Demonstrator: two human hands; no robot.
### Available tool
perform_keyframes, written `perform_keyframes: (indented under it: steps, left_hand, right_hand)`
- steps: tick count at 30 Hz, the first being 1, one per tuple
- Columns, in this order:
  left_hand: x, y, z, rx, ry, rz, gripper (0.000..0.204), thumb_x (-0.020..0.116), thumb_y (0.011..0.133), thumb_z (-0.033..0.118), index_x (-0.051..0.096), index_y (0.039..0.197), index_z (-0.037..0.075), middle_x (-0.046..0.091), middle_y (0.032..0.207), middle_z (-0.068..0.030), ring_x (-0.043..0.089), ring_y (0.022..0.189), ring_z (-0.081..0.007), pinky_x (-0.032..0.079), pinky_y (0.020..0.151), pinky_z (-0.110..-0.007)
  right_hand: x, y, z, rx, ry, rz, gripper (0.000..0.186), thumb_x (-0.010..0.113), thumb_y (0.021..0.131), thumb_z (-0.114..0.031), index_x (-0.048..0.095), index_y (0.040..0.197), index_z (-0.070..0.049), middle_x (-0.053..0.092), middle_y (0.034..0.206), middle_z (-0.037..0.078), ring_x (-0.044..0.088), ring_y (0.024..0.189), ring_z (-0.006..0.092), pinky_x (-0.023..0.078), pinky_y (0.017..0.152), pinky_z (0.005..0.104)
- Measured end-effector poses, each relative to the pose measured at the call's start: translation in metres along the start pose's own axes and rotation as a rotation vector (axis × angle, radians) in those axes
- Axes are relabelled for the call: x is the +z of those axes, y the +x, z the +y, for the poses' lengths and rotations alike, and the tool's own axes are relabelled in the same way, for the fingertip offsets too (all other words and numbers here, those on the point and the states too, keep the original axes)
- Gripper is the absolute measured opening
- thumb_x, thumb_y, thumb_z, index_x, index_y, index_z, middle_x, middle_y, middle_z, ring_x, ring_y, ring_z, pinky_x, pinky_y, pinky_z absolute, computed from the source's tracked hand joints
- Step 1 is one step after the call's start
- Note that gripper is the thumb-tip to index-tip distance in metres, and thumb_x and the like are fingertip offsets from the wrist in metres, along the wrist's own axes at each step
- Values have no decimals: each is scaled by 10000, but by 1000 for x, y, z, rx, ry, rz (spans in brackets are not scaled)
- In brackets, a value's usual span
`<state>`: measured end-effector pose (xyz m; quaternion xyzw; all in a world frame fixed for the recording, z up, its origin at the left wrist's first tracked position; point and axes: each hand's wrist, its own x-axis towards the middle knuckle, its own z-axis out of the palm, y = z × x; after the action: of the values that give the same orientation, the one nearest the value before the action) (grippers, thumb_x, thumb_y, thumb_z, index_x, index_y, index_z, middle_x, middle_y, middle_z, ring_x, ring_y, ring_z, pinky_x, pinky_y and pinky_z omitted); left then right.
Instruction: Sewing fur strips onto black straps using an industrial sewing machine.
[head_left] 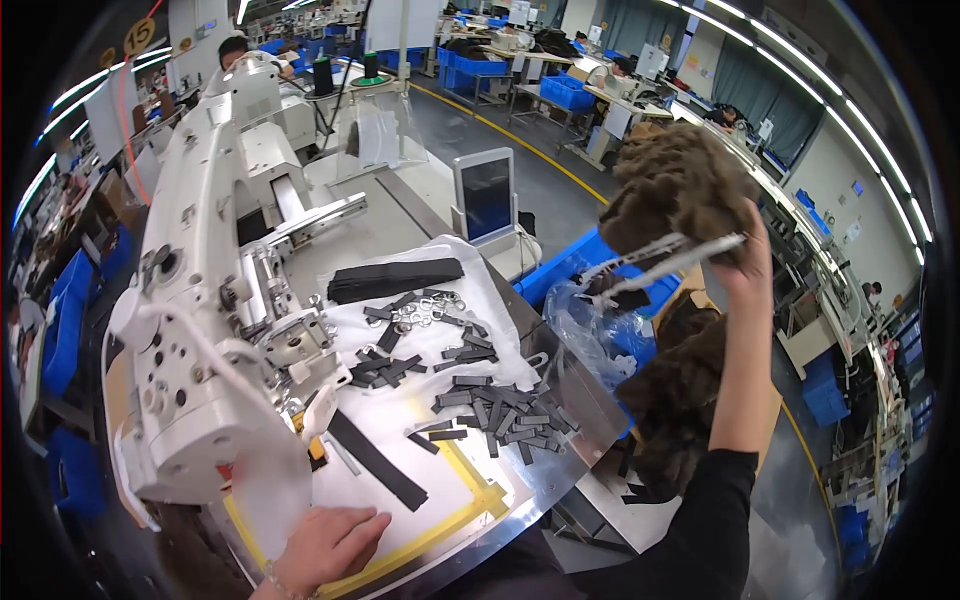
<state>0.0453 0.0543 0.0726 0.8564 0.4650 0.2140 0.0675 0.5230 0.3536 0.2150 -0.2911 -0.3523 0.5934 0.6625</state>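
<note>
"How is the room lit?"

"Long white strip lights (36, 189) run along both sides of the ceiling."

"And the floor (450, 128)?"

"Grey, crossed by a yellow line (500, 130)."

"What stands around?"

"Rows of worktables (815, 347) fill the background; at the right, grey-green curtains (805, 115) hang near a pale wall (850, 207)."

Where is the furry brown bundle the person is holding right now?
In the head view, the furry brown bundle is at the upper right, in the person's raised right hand, to the right of the white-framed screen.
</note>
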Motion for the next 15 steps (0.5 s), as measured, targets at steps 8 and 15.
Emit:
perform_keyframes:
  steps: [8, 15]
  left_hand:
    - [-4, 76, 33, 85, -234, 500, 812, 835, 694, 244, 424, 1367, 48, 467, 1351, -208, 503, 1196, -365, 436, 968, -440]
    - [4, 164, 120, 317, -430, 620, 1320, 896, 542, 369, 88, 1544, 78, 130, 1548, -291, 211, 1425, -459, 202, 1103, -633]
  right_hand:
    - [-2, -190, -33, -393, -93, -40, 455, 589, 922, -207, 519, 1323, -4, 587, 1316, 124, 579, 1192, 254, 458, 1029, 419]
    - [42, -260, 4, -76, -267, 5, 536, 602, 885, -164, 453, 1376, -10, 556, 1341, 126, 552, 1220, 256, 436, 1040, 402]
